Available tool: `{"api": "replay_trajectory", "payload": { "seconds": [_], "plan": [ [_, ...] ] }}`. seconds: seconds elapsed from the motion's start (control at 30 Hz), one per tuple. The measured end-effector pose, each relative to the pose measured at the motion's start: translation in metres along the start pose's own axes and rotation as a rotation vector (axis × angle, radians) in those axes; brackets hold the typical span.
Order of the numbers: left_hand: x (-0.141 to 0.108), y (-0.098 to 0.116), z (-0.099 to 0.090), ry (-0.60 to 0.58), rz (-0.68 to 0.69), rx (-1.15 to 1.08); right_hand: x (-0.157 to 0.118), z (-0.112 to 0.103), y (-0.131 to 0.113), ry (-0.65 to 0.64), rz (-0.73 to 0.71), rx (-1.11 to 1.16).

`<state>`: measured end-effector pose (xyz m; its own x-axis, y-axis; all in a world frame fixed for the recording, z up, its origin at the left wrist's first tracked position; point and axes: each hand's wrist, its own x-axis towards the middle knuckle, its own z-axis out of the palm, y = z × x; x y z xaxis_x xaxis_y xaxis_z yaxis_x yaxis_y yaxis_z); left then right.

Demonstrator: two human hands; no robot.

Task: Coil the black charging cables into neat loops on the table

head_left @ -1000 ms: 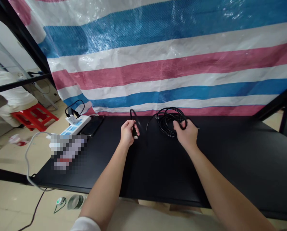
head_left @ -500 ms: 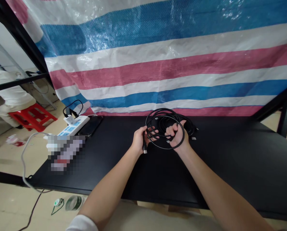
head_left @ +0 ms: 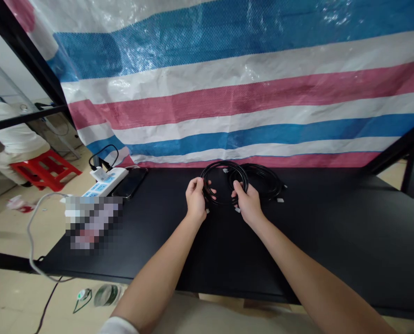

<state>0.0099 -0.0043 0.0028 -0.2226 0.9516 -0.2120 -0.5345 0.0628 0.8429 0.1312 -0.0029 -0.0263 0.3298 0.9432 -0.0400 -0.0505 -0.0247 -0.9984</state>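
Drawn into a tighter ring than half a second ago, the black cable coil (head_left: pixel 226 163) has shifted toward nine o'clock along with both hands. Taking that coil as the clock's centre, the left hand (head_left: pixel 196 202) is clamped on its nine o'clock side, fingers reaching inside the loop. The right hand (head_left: pixel 247 202) grips near four o'clock, thumb on top, most fingers hidden. They stand apart, with the coil between them; a pale plug end shows just below each.

Both forearms cross the table's front edge at six o'clock. Below that edge, toward eight, a clear jar (head_left: pixel 106 295) sits on the floor. From three round to five, black tabletop (head_left: pixel 325 227) gives sideways room. A second cable coil (head_left: pixel 277 183) lies at three, partly behind the right hand; whether the coils touch cannot be told. At nine, well apart, are a phone (head_left: pixel 132 182) and a white power strip (head_left: pixel 107 183).

Striped sheeting (head_left: pixel 227 99) hangs across twelve. Farther off, between nine and ten, someone in white (head_left: pixel 19 134) sits on a red stool (head_left: pixel 48 168).
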Motion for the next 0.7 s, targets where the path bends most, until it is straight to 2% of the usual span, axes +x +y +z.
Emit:
{"api": "replay_trajectory", "payload": {
  "seconds": [0.1, 0.17, 0.27, 0.33, 0.43, 0.5, 0.53, 0.6, 0.7],
  "plan": [
    [0.005, 0.002, -0.002, -0.033, 0.02, -0.018, -0.001, -0.002, -0.002, 0.083, -0.111, -0.289],
    [0.01, 0.003, -0.005, -0.03, 0.032, -0.024, -0.005, 0.0, -0.009, 0.076, -0.168, -0.554],
    [0.017, 0.009, -0.012, 0.037, 0.021, -0.041, -0.011, 0.008, -0.027, -0.041, -0.098, -0.952],
    [0.024, 0.014, -0.017, 0.104, -0.003, -0.021, -0.013, 0.018, -0.039, -0.133, -0.053, -1.117],
    [0.034, 0.019, -0.026, 0.221, -0.002, 0.111, -0.009, 0.034, -0.049, -0.25, -0.024, -1.181],
    [0.04, 0.019, -0.033, 0.28, 0.093, 0.249, -0.004, 0.044, -0.049, -0.282, -0.005, -1.168],
    [0.042, 0.019, -0.036, 0.295, 0.183, 0.327, -0.001, 0.048, -0.047, -0.284, 0.004, -1.163],
    [0.044, 0.016, -0.041, 0.284, 0.343, 0.522, 0.003, 0.054, -0.043, -0.278, 0.021, -1.166],
    [0.042, 0.011, -0.045, 0.21, 0.437, 0.879, 0.007, 0.06, -0.038, -0.262, 0.027, -1.181]
  ]
}}
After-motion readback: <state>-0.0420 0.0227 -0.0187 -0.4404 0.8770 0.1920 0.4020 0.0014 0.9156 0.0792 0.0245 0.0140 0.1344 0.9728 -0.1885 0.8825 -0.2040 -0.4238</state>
